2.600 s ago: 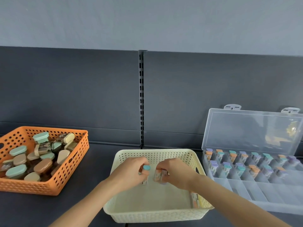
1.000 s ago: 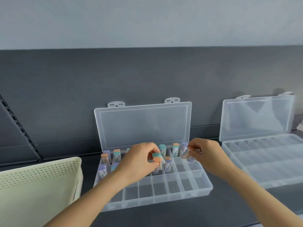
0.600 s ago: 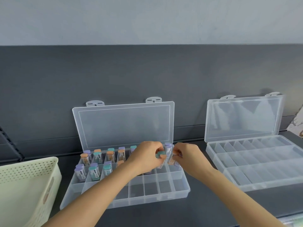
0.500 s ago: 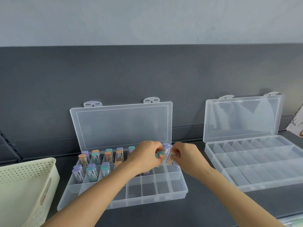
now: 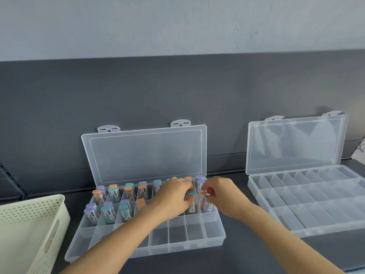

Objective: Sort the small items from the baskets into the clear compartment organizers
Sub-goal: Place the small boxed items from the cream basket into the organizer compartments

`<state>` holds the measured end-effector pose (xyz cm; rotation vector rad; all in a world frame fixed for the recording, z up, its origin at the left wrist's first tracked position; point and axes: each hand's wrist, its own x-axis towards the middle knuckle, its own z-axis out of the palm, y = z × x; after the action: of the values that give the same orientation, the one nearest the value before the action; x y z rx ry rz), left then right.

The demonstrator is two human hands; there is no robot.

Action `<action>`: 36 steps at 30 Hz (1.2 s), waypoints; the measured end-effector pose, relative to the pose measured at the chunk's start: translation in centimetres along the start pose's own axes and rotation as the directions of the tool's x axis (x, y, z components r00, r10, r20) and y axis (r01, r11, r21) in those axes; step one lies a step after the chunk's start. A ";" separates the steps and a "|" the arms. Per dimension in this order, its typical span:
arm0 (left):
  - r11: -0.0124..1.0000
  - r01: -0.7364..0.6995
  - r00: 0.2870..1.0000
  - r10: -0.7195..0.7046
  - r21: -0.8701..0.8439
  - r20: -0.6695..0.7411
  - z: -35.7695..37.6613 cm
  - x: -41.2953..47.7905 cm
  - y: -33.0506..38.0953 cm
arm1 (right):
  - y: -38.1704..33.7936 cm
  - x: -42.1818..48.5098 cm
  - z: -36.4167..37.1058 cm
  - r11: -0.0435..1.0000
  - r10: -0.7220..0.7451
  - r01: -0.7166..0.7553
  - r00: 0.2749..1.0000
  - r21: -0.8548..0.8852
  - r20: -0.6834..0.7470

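The near-right cells of the left organizer (image 5: pixel 195 232) and every cell of the right organizer (image 5: pixel 308 206) are open from above. Upright vials (image 5: pixel 113 193) crowd the left one's far rows, raised lids (image 5: pixel 146 155) wall the far side, and a cream basket (image 5: pixel 29 234) stands left. Bare bench (image 5: pixel 235 240) separates the organizers.

Your tabletop (image 5: pixel 197 264) is a dark grey matte surface with three things sitting straight on it. Far left there's a cream perforated basket (image 5: pixel 33 199), cut off by the edge of the view. Just right of it, with a small gap, sits a clear compartment organizer (image 5: pixel 177 234). Its lid (image 5: pixel 146 155) is flipped up at the back, and little capped tubes (image 5: pixel 114 192) stand in its two back rows. Further right, past a strip of bare tabletop, you've got a second clear organizer (image 5: pixel 316 210). It's turned at a slight angle to the first one, with the second lid (image 5: pixel 294 145) up too.
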<state>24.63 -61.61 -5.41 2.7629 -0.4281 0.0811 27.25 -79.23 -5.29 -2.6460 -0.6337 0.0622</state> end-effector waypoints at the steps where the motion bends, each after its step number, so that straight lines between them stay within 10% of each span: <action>1: 1.000 0.003 1.000 -0.003 0.014 -0.002 0.1 0.0 0.0 | 0.1 0.0 0.0 1.000 -0.022 0.023 1.000 -0.005 0.015; 36: 0.994 0.024 0.999 -0.027 0.110 0.026 -0.1 -0.3 0.5 | 0.3 0.3 0.7 0.983 -0.129 0.131 0.991 -0.127 0.023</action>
<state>24.25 -61.93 -5.17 2.8795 -0.4063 0.0619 27.52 -79.07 -5.99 -2.7210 -0.8406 0.0029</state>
